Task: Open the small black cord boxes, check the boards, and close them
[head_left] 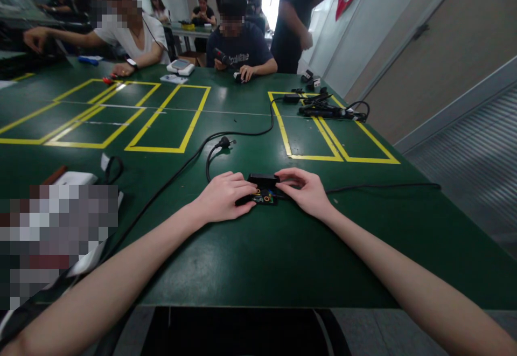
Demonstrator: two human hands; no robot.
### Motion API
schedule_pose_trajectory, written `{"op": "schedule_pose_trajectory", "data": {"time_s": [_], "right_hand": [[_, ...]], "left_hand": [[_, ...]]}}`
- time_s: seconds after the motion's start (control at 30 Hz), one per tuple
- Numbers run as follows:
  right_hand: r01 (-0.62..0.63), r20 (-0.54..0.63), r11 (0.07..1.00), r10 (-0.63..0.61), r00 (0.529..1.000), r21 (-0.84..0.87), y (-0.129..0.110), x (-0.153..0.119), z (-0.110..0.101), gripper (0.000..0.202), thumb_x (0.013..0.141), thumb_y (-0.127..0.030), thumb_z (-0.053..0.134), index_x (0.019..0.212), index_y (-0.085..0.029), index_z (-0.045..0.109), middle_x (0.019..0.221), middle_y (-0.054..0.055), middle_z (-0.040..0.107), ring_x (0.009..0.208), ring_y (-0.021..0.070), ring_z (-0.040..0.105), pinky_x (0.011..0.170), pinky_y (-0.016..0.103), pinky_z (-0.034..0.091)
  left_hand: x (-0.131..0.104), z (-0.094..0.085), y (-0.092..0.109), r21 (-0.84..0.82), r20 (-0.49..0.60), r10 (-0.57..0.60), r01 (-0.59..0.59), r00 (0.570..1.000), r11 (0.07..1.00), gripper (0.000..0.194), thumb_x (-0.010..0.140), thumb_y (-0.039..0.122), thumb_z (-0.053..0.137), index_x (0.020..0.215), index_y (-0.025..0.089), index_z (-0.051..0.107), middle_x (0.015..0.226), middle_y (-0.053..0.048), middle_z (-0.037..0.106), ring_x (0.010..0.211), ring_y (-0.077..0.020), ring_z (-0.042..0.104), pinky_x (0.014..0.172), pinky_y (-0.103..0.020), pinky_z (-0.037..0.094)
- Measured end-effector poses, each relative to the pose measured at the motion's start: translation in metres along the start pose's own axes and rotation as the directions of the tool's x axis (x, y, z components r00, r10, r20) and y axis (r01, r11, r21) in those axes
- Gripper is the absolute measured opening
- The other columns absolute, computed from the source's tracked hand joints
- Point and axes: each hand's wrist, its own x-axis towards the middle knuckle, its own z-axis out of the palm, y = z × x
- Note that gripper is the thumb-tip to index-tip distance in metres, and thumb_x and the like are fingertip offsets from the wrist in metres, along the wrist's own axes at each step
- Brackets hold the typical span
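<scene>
A black power adapter case half [263, 179] stands on edge on the green table [258, 259], its inner side hidden from me. Just in front of it lies a circuit board [265, 198] with copper-coloured coils. My left hand [226, 197] closes round the left end of the board, its fingertips reaching the case half. With thumb and fingers, my right hand [307, 192] pinches the right end of the case half. A black cord [383, 186] runs out to the right from there. Behind my left hand lies a mains plug [224, 142] on a short black cable.
A long black cable [173, 181] crosses the table to a pile of adapters and cords [323, 109] at the back right. Yellow tape rectangles [186, 143] mark the tabletop. A white device [75, 181], partly blurred, sits at the left. Two people [242, 49] [137, 43] work across the table.
</scene>
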Motion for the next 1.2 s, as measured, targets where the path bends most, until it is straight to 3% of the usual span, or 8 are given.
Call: {"op": "schedule_pose_trajectory", "data": {"time_s": [0.33, 0.5, 0.77, 0.87, 1.03, 1.2], "right_hand": [[0.046, 0.017, 0.998, -0.045, 0.999, -0.044, -0.001, -0.001, -0.001, 0.021, 0.084, -0.036, 0.077, 0.098, -0.021, 0.077, 0.096, 0.005, 0.078, 0.088, 0.021, 0.076, 0.08, 0.037, 0.068], [0.078, 0.09, 0.995, -0.072, 0.993, -0.064, -0.011, -0.001, -0.004, 0.021, 0.084, -0.035, 0.077, 0.098, -0.02, 0.074, 0.1, 0.005, 0.078, 0.092, 0.0215, 0.075, 0.089, 0.04, 0.066], [0.114, 0.141, 0.985, -0.096, 0.985, -0.129, -0.024, 0.001, -0.011, 0.023, 0.095, -0.042, 0.067, 0.09, -0.022, 0.076, 0.093, 0.006, 0.08, 0.089, 0.0238, 0.074, 0.087, 0.04, 0.061], [0.111, 0.161, 0.986, -0.091, 0.983, -0.122, -0.026, 0.0, -0.011, 0.026, 0.096, -0.044, 0.066, 0.089, -0.021, 0.076, 0.09, 0.006, 0.08, 0.086, 0.0231, 0.074, 0.084, 0.038, 0.06], [0.142, 0.184, 0.978, -0.112, 0.976, -0.156, -0.029, -0.003, -0.008, 0.02, 0.095, -0.039, 0.066, 0.089, -0.021, 0.075, 0.087, 0.005, 0.079, 0.081, 0.0222, 0.073, 0.08, 0.037, 0.059], [0.206, 0.196, 0.962, -0.17, 0.966, -0.181, -0.03, -0.003, -0.007, 0.015, 0.095, -0.032, 0.065, 0.089, -0.022, 0.074, 0.087, 0.005, 0.077, 0.081, 0.0213, 0.072, 0.08, 0.037, 0.059]], "left_hand": [[0.0, 0.0, 0.0, -0.002, 0.011, -0.004, 0.004, 1.0, 1.0, 0.023, 0.099, 0.032, 0.061, 0.111, 0.018, 0.076, 0.107, -0.007, 0.08, 0.092, -0.0201, 0.067, 0.08, -0.034, 0.052], [0.0, -0.001, 0.0, 0.018, 0.001, 0.022, -0.022, 1.0, 1.0, 0.022, 0.099, 0.03, 0.061, 0.109, 0.018, 0.076, 0.103, -0.007, 0.08, 0.095, -0.0216, 0.066, 0.082, -0.036, 0.052], [0.0, -0.003, 0.002, 0.081, -0.026, 0.094, -0.092, 0.995, 0.992, 0.023, 0.102, 0.026, 0.055, 0.118, 0.018, 0.07, 0.103, -0.009, 0.077, 0.095, -0.0214, 0.066, 0.082, -0.035, 0.053], [0.001, -0.005, 0.004, 0.094, -0.038, 0.066, -0.062, 0.997, 0.994, 0.02, 0.1, 0.027, 0.058, 0.114, 0.017, 0.068, 0.103, -0.01, 0.073, 0.096, -0.0235, 0.066, 0.082, -0.036, 0.055], [0.002, -0.005, 0.003, 0.003, -0.036, 0.01, -0.01, 0.999, 1.0, 0.027, 0.095, 0.027, 0.063, 0.12, 0.018, 0.064, 0.123, -0.012, 0.071, 0.109, -0.0255, 0.067, 0.094, -0.039, 0.055], [0.002, -0.001, 0.002, -0.089, 0.017, -0.045, 0.046, 0.999, 0.995, 0.029, 0.09, 0.022, 0.065, 0.118, 0.019, 0.064, 0.116, -0.008, 0.076, 0.106, -0.0236, 0.07, 0.093, -0.037, 0.054]]}}
